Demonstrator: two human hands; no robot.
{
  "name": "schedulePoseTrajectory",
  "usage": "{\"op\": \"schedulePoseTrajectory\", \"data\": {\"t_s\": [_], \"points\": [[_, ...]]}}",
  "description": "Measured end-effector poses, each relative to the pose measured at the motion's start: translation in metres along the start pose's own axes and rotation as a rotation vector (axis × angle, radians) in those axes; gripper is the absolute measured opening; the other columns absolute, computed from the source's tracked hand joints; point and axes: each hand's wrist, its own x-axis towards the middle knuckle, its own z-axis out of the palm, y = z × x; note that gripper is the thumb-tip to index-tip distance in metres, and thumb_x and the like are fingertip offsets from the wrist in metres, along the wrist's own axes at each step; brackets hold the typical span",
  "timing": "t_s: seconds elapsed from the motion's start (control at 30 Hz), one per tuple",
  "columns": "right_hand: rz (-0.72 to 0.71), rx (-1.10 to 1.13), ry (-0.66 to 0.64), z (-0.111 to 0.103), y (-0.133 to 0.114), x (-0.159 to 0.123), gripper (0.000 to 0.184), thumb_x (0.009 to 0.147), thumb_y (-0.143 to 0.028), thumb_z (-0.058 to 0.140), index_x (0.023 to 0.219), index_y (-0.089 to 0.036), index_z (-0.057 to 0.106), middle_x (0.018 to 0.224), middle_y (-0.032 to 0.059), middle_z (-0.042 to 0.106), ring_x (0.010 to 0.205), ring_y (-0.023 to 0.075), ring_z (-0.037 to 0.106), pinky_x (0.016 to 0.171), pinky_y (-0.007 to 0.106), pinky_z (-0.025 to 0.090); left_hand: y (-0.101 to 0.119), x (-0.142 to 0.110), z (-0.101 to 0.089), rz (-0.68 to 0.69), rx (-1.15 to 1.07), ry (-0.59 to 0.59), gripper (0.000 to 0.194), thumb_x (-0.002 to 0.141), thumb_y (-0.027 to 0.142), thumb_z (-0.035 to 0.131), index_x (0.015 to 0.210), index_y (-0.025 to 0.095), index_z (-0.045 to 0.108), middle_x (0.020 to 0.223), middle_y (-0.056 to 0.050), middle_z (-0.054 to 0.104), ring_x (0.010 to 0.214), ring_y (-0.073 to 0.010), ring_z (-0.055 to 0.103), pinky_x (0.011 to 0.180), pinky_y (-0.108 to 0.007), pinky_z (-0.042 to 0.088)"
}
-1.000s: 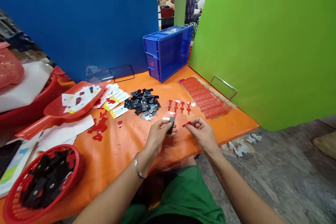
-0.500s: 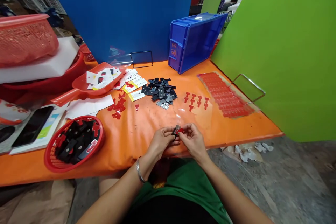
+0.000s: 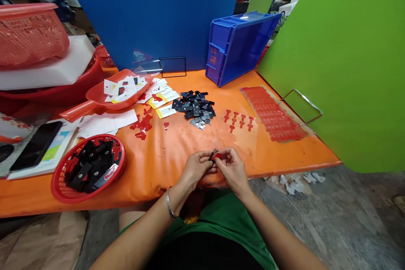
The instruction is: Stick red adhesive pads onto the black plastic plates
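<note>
Close to the table's front edge, my left hand (image 3: 193, 171) is closed on a small black plate (image 3: 211, 155) with a greyish end. My right hand (image 3: 234, 172) pinches a small red piece (image 3: 217, 156) against that plate; fingers hide much of both. Ahead lies a heap of similar black plates (image 3: 196, 107). Several red T-shaped pieces (image 3: 232, 128) are laid out in rows to the right of the heap, and a pile of red pieces (image 3: 143, 124) lies to its left.
A red basket (image 3: 57, 181) of black plates stands at left, near a phone (image 3: 36, 145). Behind it, a red scoop (image 3: 90, 93) holds cards. A blue crate (image 3: 218, 33) stands on its side at the back. Right: a red sheet (image 3: 272, 114) and wire stand (image 3: 303, 95).
The whole view has shifted slightly. Both hands keep nearly the same place and grip, with the black plate and red piece turned a little between the fingers.
</note>
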Motion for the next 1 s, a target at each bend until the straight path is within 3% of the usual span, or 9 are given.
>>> {"op": "schedulePoseTrajectory", "data": {"t_s": [0.63, 1.0], "points": [[-0.057, -0.109, 0.033, 0.0023, 0.0017, -0.0019, 0.013, 0.075, -0.029, 0.061, 0.08, -0.022, 0.05, 0.069, -0.0025, 0.054, 0.052, 0.0099, 0.044, 0.048, 0.023, 0.039, -0.0013, -0.0001, -0.0014, 0.015, -0.007, -0.016, 0.022, 0.068, -0.001, 0.063, 0.088, 0.009, 0.061, 0.079, -0.008, 0.07, 0.063, -0.0128, 0.066, 0.069, -0.025, 0.055], [0.0, -0.008, 0.028, 0.0015, -0.0015, -0.001, 0.016, 0.072, -0.03, 0.063, 0.078, -0.022, 0.05, 0.064, -0.0034, 0.052, 0.051, 0.0105, 0.045, 0.047, 0.024, 0.041, -0.0004, 0.0001, -0.0002, -0.001, -0.008, 0.002, 0.022, 0.069, -0.003, 0.059, 0.087, 0.009, 0.06, 0.076, -0.007, 0.07, 0.061, -0.0123, 0.066, 0.065, -0.023, 0.055]]}}
